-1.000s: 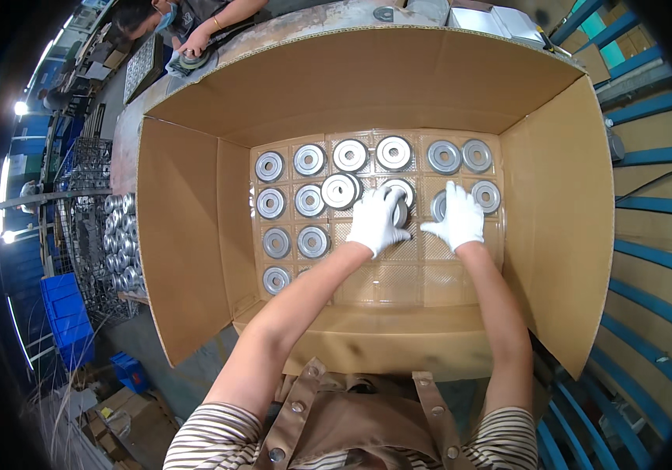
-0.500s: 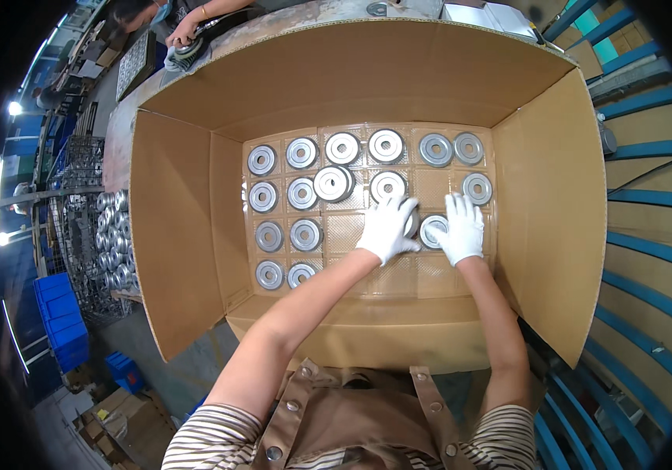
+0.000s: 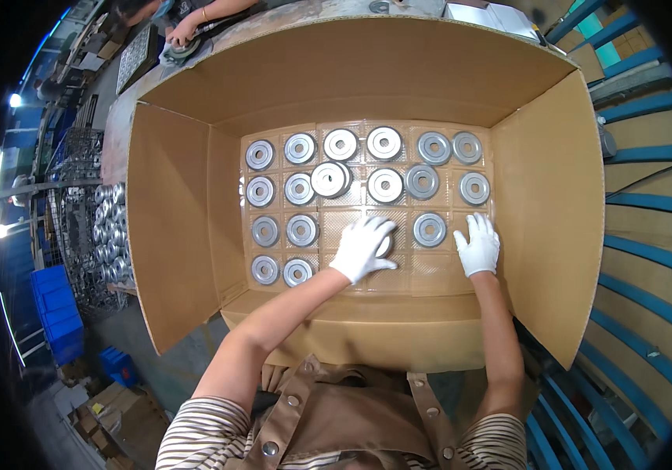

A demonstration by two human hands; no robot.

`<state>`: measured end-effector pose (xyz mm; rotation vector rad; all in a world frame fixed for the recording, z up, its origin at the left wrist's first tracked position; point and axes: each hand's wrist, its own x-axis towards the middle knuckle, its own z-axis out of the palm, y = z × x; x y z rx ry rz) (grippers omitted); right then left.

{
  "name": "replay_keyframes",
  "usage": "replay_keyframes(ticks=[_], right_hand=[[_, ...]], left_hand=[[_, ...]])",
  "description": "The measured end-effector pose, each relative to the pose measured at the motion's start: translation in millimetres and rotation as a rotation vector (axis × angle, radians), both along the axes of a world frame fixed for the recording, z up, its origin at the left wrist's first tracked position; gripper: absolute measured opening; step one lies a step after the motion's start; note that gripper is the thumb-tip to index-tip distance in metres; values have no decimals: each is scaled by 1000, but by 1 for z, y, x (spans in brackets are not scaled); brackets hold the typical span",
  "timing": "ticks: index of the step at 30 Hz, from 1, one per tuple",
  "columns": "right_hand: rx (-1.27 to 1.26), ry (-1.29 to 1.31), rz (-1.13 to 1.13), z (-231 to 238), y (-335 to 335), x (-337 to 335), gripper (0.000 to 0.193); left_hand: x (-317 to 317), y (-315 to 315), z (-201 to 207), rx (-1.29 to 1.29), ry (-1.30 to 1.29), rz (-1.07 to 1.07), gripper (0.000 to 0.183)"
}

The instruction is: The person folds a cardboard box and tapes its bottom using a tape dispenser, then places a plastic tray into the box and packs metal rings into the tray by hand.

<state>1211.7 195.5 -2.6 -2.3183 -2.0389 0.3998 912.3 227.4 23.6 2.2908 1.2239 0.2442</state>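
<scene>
My left hand (image 3: 362, 249), in a white glove, curls its fingers and thumb round a silver metal disc (image 3: 385, 247) with its palm over it, so most of that disc is hidden. My right hand (image 3: 478, 247), also gloved, holds nothing; its fingers are apart beside the right wall of the cardboard box (image 3: 543, 172). Another metal disc with a centre hole (image 3: 430, 229) lies between the two hands, touched by neither. Several like discs sit in rows in the clear plastic tray (image 3: 344, 221) at the box's bottom. One disc (image 3: 329, 179) appears to rest on top of another.
Tall open cardboard walls surround the tray. Beyond the far wall, a person's hand (image 3: 182, 33) works at a bench (image 3: 265, 30). Metal parts (image 3: 110, 227) are piled at left, near a blue bin (image 3: 59, 313). Blue slatted racking (image 3: 657, 202) stands at right.
My left hand has moved left and nearer me with a disc. My right hand has left the disc beside it and shifted right. A disc now lies right of centre in the second row.
</scene>
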Motion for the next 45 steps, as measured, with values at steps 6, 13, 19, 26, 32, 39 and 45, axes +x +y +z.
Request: replay_keyframes(ticks=[6, 13, 19, 26, 32, 39, 45], right_hand=[[21, -11, 104, 2, 22, -24, 55], [100, 97, 330, 19, 65, -102, 55], [63, -87, 272, 19, 92, -118, 72], [-179, -190, 309, -8, 67, -72, 66], [-139, -168, 165, -5, 76, -83, 61], [-123, -241, -116, -12, 68, -44, 83], [-151, -78, -93, -34, 66, -46, 93]], left_hand=[[-58, 0, -26, 117, 64, 179, 93], [-56, 20, -22, 103, 207, 311, 89], [-80, 99, -17, 89, 273, 435, 108], [-79, 102, -23, -5, 278, 256, 84], [-77, 99, -9, -43, 465, 86, 79], [-84, 87, -20, 61, 226, 333, 86], [-74, 98, -27, -60, 127, 427, 86]])
